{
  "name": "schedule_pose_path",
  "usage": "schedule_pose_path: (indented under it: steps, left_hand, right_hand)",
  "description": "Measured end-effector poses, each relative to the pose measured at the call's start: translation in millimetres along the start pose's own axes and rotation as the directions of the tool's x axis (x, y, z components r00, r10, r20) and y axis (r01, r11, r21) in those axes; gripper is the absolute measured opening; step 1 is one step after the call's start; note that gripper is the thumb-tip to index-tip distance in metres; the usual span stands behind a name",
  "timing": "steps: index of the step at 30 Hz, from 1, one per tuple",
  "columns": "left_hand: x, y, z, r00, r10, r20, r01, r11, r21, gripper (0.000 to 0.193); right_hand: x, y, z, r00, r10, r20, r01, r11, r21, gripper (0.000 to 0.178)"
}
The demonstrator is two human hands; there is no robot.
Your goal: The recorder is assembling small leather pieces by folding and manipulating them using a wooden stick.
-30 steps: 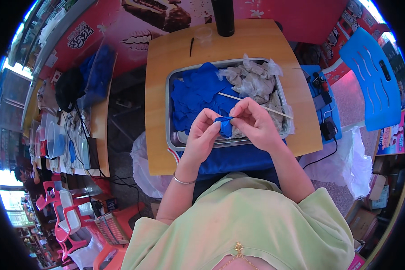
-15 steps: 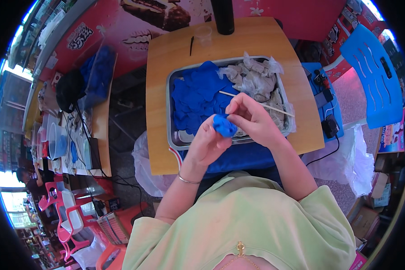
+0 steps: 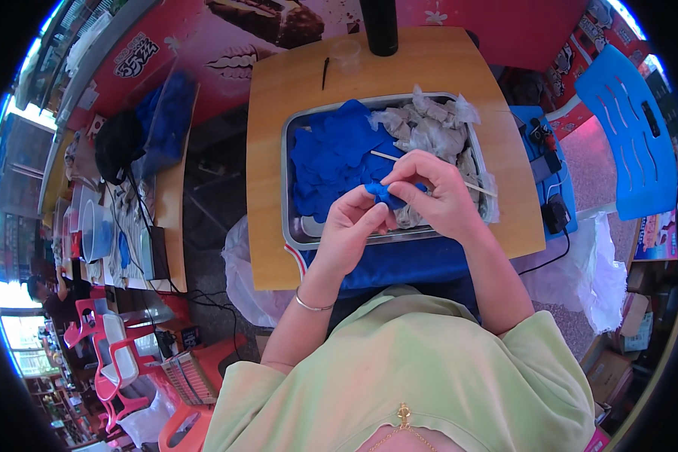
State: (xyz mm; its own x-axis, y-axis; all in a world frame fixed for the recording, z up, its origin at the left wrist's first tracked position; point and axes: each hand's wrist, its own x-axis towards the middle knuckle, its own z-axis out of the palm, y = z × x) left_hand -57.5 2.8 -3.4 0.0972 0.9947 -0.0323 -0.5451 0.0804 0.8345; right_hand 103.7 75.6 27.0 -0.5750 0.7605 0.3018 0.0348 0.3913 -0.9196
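Note:
A small gathered blue fabric piece [image 3: 384, 197] is pinched between both hands above the front of a metal tray [image 3: 288, 226]. My left hand [image 3: 350, 227] holds it from the left with bent fingers. On its right side, my right hand [image 3: 437, 197] grips it between thumb and fingertips. Flat blue fabric petals [image 3: 331, 154] lie in an overlapping heap in the tray's left part. Clear plastic bags [image 3: 433, 139] with greyish contents fill the right part. Across them rests a thin pale stick [image 3: 384, 155], partly hidden behind my right hand.
Toward the table's [image 3: 267, 151] far edge stand a black cylinder [image 3: 379, 30], a clear cup [image 3: 346, 54] and a black pen-like object [image 3: 325, 74]. A blue chair [image 3: 629, 135] and blue stool [image 3: 539, 162] with chargers are at right. A side table [image 3: 175, 226] holds clear tubs at left.
The blue piece has turned in my fingers and now shows less of itself. My right fingers have closed in over it, and my left thumb has moved up against it.

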Motion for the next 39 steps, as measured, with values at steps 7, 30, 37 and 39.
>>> schedule_pose_path:
  steps: [7, 30, 37, 39]
  left_hand:
    - [6, 12, -17, 0.966, 0.021, 0.259, -0.101, 0.948, 0.302, 0.004]
    - [4, -4, -22, 0.972, -0.107, 0.208, 0.113, 0.993, -0.015, 0.026]
    - [2, -9, -14, 0.987, -0.049, 0.152, 0.071, 0.987, -0.142, 0.028]
    - [4, -9, -14, 0.998, -0.03, 0.062, 0.038, 0.989, -0.14, 0.037]
  right_hand:
    - [-3, 4, 1, 0.961, 0.271, 0.048, -0.256, 0.814, 0.522, 0.005]
    - [-3, 5, 1, 0.928, 0.3, 0.22, -0.356, 0.551, 0.755, 0.007]
    - [-6, 15, 3, 0.969, 0.245, -0.039, -0.153, 0.715, 0.682, 0.013]
    - [-9, 3, 6, 0.983, 0.173, -0.065, -0.108, 0.825, 0.554, 0.018]
